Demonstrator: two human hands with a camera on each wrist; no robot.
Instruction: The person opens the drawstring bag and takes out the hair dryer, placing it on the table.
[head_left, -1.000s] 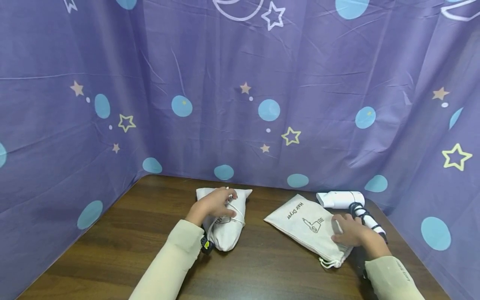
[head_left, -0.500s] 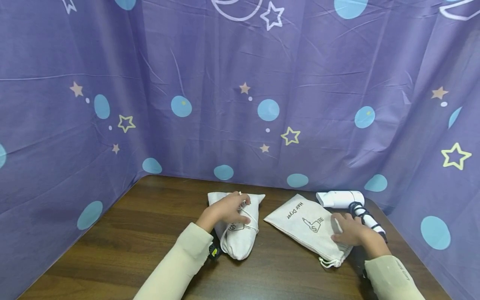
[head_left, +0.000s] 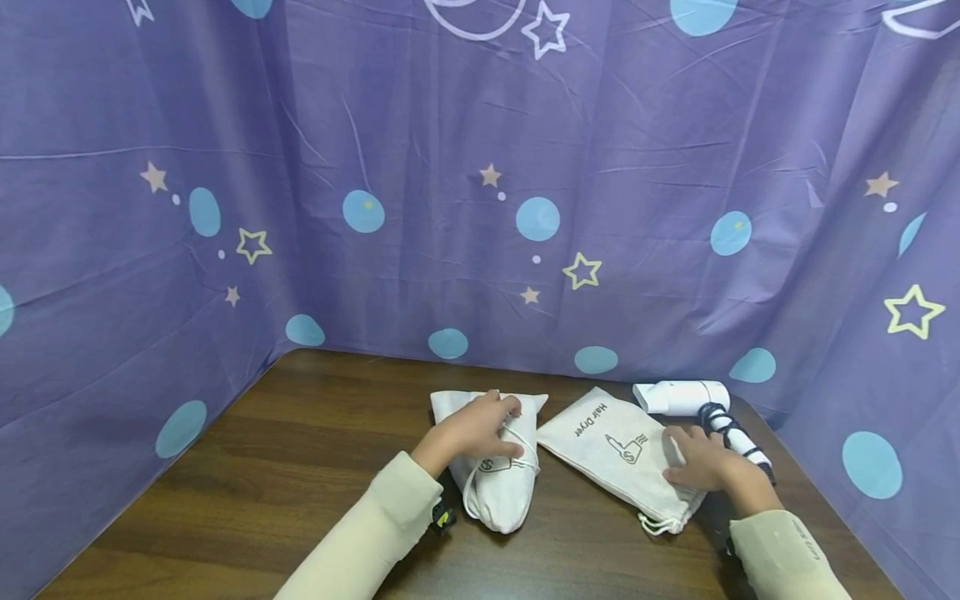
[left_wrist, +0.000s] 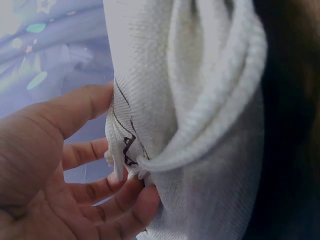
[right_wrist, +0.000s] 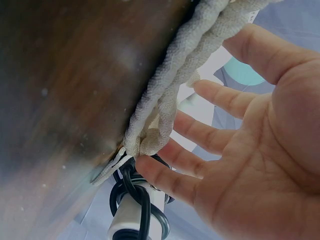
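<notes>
A stuffed cream cloth pouch (head_left: 504, 505), with its cord wound round it, lies at the middle of the table. My left hand (head_left: 476, 427) holds it from above, thumb on one side and fingers bent at the other; the same pouch (left_wrist: 220, 195) fills much of the left wrist view. To its right is a flat cream drawstring pouch (head_left: 585, 442) printed "Hair Dryer". On that pouch's near right part rests my right hand (head_left: 703, 460), its fingers loosely extended. The right wrist view shows those fingers (right_wrist: 205, 135) alongside the pouch's thick drawstring (right_wrist: 182, 65).
A white hair dryer (head_left: 678, 398) lies behind the flat pouch at the back right, a black cord (head_left: 717, 419) wrapped round its handle. The brown wooden table (head_left: 285, 442) ends against a purple curtain (head_left: 450, 267) at the back and sides.
My left hand has slid the stuffed pouch to the right and slightly nearer, up to the flat pouch's left corner. My right hand and the flat pouch have stayed in place.
</notes>
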